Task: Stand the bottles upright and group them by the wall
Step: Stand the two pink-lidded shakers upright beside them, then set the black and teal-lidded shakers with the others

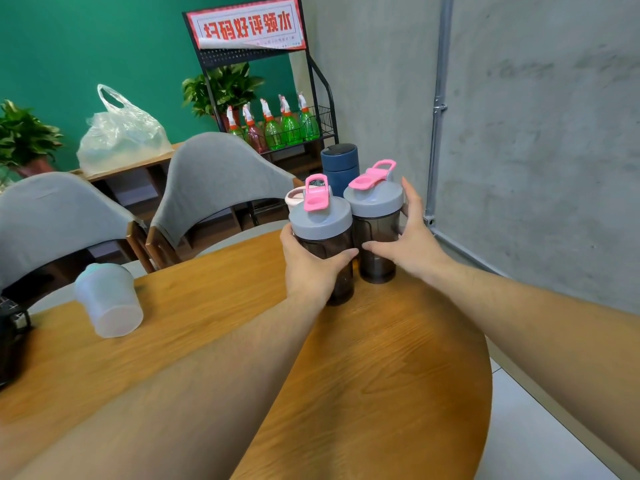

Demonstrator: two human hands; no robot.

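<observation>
Two dark shaker bottles with grey lids and pink flip caps stand upright on the wooden table [214, 306], close to the grey wall. My left hand [311, 268] grips the nearer bottle [323, 223]. My right hand [410, 237] wraps the farther bottle [375, 216]. Behind them stand a dark blue bottle [339, 168] and a pale pink one [294, 197], mostly hidden. A frosted white bottle with a mint lid [109, 299] lies on its side at the table's left.
Two grey-backed chairs [214, 181] stand along the table's far side. A dark object [12, 337] sits at the left edge. A rack with green spray bottles [277, 126] and a plastic bag [121, 136] on a shelf are beyond.
</observation>
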